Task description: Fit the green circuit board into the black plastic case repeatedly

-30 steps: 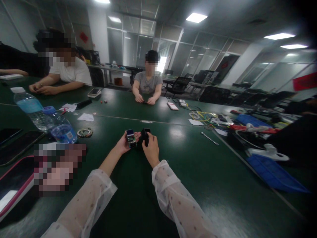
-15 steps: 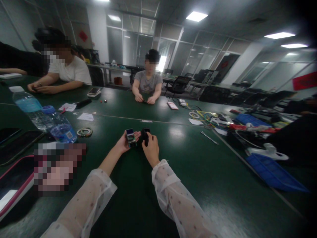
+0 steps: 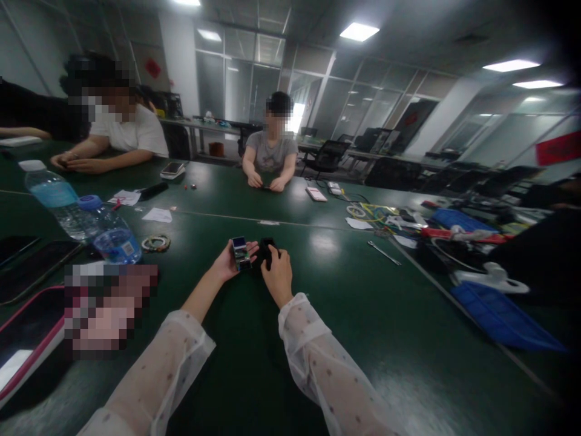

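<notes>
On my upturned left hand [image 3: 224,263] rests a small electronic device with a little screen and a bare circuit board [image 3: 242,254]; the thumb side steadies it and the fingertips reach out past its right edge. Just to the right, my right hand [image 3: 278,274] grips a small black box-like case [image 3: 267,249] from above, with fingers bent over it. The case sits low over the green table [image 3: 245,339], a short gap from the left fingertips. Whether it touches the tabletop, I cannot tell.
To the left stand two water bottles [image 3: 111,233], by a beaded bracelet [image 3: 155,243] and phones. A wrench [image 3: 384,253], tangled cables and a blue tray [image 3: 503,315] lie on the right. Two people [image 3: 271,151] sit across the table.
The black case has dipped and tilted slightly in my right hand. The circuit board in my left hand has barely shifted.
</notes>
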The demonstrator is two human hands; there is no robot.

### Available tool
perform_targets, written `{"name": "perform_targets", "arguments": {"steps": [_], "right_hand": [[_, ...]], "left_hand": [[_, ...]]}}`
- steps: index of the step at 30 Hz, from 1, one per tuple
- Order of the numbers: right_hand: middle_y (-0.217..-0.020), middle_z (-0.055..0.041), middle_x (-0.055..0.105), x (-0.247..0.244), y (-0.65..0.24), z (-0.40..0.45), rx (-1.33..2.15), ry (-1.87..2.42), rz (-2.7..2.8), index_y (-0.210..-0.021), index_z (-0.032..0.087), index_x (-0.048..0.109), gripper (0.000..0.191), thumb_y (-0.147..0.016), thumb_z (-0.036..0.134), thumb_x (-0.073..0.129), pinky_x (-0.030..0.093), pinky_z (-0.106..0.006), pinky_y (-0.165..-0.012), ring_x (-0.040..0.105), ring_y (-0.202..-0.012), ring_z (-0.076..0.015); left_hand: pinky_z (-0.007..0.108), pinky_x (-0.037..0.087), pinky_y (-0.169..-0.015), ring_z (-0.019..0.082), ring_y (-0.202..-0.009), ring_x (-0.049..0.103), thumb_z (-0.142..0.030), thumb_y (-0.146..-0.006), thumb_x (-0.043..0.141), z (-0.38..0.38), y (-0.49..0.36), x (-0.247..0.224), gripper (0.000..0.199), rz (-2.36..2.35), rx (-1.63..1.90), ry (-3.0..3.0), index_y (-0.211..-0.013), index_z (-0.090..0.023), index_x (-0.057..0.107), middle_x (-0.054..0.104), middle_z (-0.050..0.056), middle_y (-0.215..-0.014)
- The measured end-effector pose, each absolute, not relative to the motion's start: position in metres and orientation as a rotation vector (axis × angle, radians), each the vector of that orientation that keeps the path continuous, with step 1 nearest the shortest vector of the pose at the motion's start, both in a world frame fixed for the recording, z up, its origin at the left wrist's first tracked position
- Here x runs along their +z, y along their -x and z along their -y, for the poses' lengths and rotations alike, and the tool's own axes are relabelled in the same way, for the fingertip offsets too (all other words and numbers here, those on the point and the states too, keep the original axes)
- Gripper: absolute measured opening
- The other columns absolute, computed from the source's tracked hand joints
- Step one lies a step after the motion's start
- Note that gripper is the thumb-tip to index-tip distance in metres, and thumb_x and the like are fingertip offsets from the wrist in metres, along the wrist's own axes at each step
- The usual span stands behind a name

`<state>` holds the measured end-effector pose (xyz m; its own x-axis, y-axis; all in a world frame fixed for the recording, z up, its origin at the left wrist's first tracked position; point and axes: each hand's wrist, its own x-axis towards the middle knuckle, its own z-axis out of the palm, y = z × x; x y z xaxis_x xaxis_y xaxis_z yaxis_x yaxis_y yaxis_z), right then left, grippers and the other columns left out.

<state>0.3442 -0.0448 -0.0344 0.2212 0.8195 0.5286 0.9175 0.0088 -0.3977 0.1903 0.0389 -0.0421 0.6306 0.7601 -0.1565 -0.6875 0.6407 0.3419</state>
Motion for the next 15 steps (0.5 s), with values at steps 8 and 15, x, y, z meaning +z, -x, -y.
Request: {"name": "perform_targets", "arguments": {"steps": [8,15], "right_hand": [[-0.113,-0.0144,0.048,-0.0322,-0.3425,0.0466,-0.230,1.828,1.621,-0.128,0.018,0.047,0.044,-0.084,0.019,0.049,0.044,-0.040,-0.088,0.048,-0.105,-0.0266],[-0.114,-0.0148,0.047,-0.0327,-0.3428,0.0478,-0.187,1.818,1.591,-0.128,0.018,0.047,0.044,-0.085,0.017,0.047,0.044,-0.041,-0.088,0.048,-0.106,-0.0266]], "left_hand": [[0.051,0.049,-0.090,0.031,-0.115,0.058,-0.046,-0.097,0.026,-0.0361,-0.1895,-0.0385,0.053,-0.317,0.849,-0.266,-0.129,-0.008,0.046,0.058,0.023,-0.126],[0.050,0.049,-0.088,0.031,-0.114,0.059,-0.047,-0.097,0.026,-0.0358,-0.1892,-0.0383,0.054,-0.326,0.860,-0.249,-0.129,-0.008,0.045,0.059,0.024,-0.124]]}}
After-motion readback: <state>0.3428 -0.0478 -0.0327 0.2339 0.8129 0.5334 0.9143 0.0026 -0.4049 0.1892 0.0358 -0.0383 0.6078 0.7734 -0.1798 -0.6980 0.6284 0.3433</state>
